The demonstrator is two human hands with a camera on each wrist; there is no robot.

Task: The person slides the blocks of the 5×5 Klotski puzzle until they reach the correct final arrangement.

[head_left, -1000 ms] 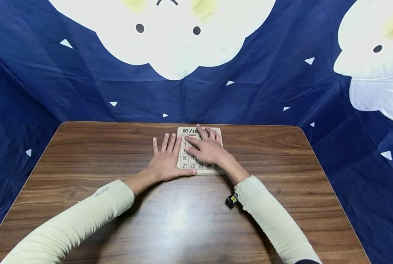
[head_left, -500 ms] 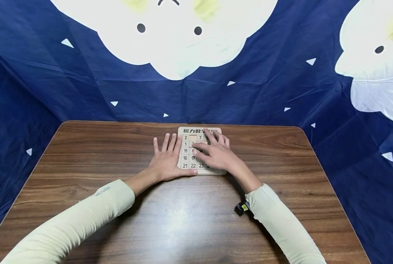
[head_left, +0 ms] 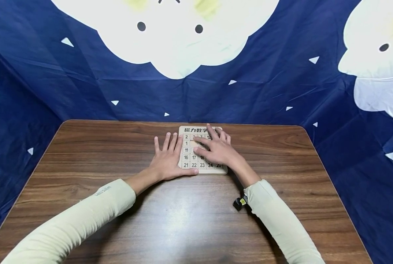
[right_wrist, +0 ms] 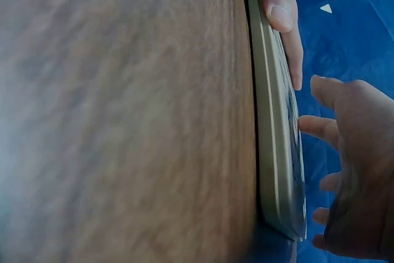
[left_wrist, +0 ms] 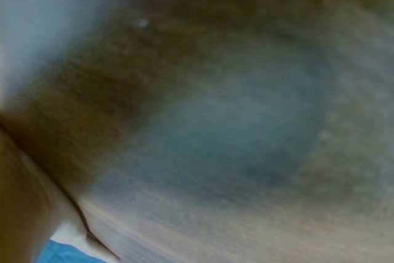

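Observation:
A pale number slide puzzle (head_left: 212, 171) with black-numbered square tiles lies flat near the table's far edge. My left hand (head_left: 165, 161) is spread along its left side, thumb across the bottom left corner. Over the board's right part reaches my right hand (head_left: 218, 149), fingers extended; the index fingertip is at the 3 tile (head_left: 194, 136) in the top row. Below that tile is a bare tan slot (head_left: 194, 143). Several tiles are hidden under this hand. The right wrist view has the board edge-on, with an extended right finger (right_wrist: 319, 127) at its face.
The brown wooden table (head_left: 170, 220) has rounded far corners. A dark blue curtain (head_left: 84, 88) with white cloud shapes hangs behind and beside it. A small black device (head_left: 238, 203) sits at the right wrist. The left wrist view is mostly blurred.
The right hand first drew back to the right, then pushed the 3 tile up from the second row into the top row's gap. The gap is now below it. The left hand stayed put.

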